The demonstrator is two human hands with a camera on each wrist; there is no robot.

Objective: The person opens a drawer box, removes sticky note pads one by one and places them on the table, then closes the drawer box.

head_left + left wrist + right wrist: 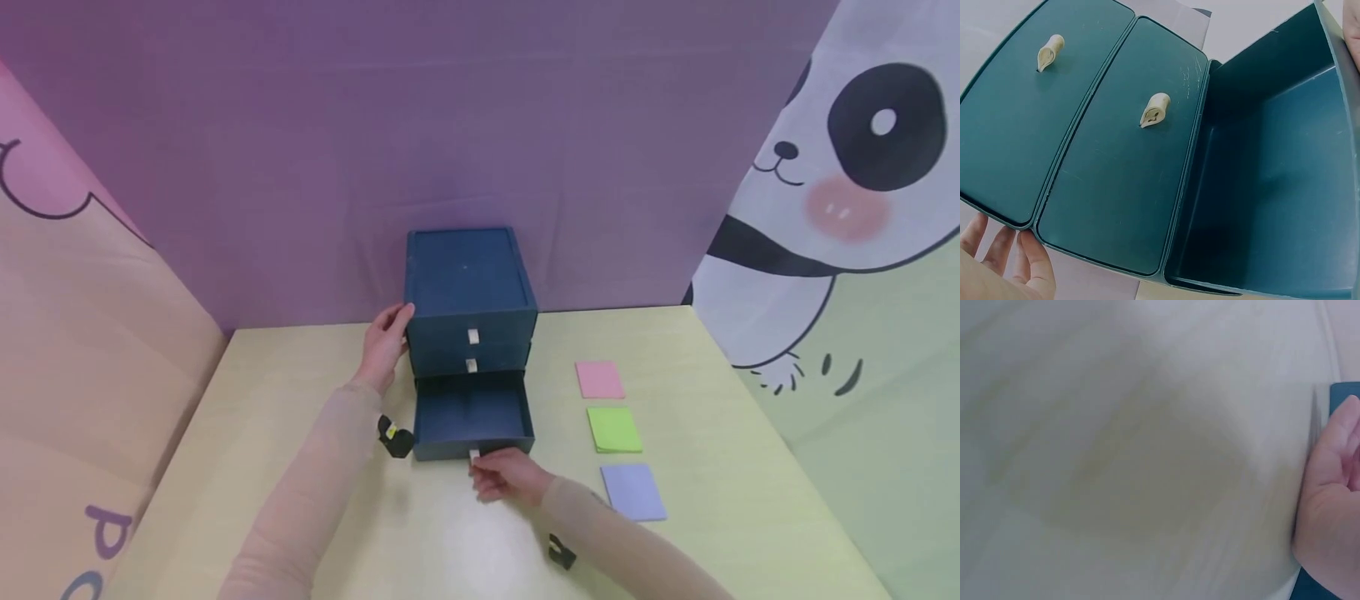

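A dark blue drawer cabinet (468,271) stands at the back of the table, with white pull tabs on its drawer fronts. Its bottom drawer (471,417) is pulled out, and the inside shows in the left wrist view. The upper two drawers are closed. Against the cabinet's left side rests my left hand (382,346), fingertips touching the edge in the left wrist view. My right hand (513,473) is at the front of the bottom drawer, its curled fingers pinching the pull tab (474,456). In the right wrist view, only part of that hand (1329,506) shows beside the drawer.
On the right side of the table (300,367) lie a pink sticky-note pad (600,379), a green one (615,429) and a blue-violet one (633,492), in a column. A purple cloth (300,167) hangs behind the cabinet, and printed cloths flank both sides.
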